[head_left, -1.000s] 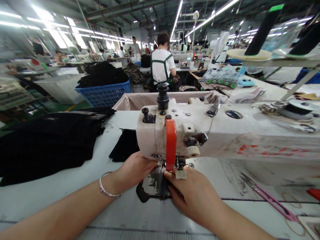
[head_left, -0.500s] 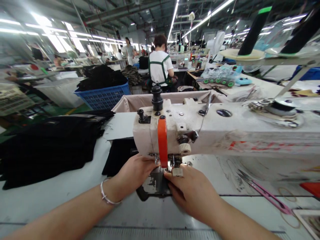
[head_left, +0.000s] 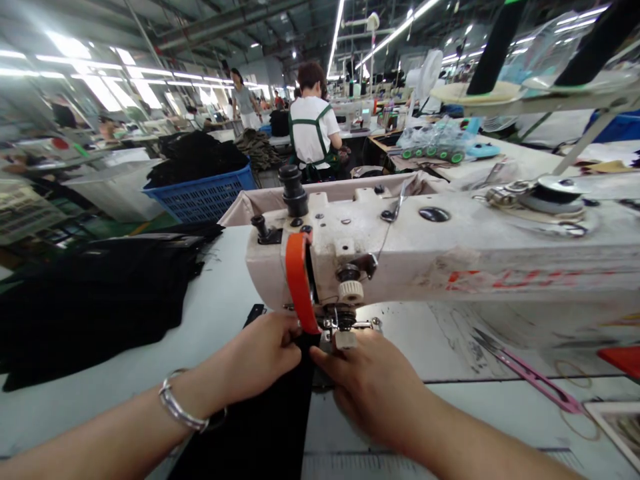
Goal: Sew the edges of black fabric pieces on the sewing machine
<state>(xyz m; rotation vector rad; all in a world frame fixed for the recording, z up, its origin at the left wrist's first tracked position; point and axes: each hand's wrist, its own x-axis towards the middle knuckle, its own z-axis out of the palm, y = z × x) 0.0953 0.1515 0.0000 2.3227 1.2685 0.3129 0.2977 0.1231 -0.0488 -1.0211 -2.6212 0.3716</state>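
Observation:
A long black fabric piece [head_left: 270,413] runs from the sewing machine's needle area down over the table's front edge. My left hand [head_left: 267,347] is closed on it, its fingertips beside the orange guard [head_left: 299,283] and the thumb bent over the fabric. On the other side of the guard, my right hand [head_left: 373,380] touches the fabric's right edge with its thumb. Its other fingers reach behind the presser-foot parts and are partly hidden. The white sewing machine head [head_left: 400,267] spans above both hands, and the needle itself is concealed.
A stack of black fabric pieces [head_left: 95,287] lies at the left of the table. Pink-handled thread snips [head_left: 537,380] rest at the right. Thread cones [head_left: 495,50] stand beyond the machine. A blue basket [head_left: 205,197] of dark cloth and a seated person [head_left: 313,127] are ahead.
The black fabric, earlier lying behind my left hand, now extends forward beneath it towards me. My left hand has shifted left and turned. My right hand stays by the presser foot.

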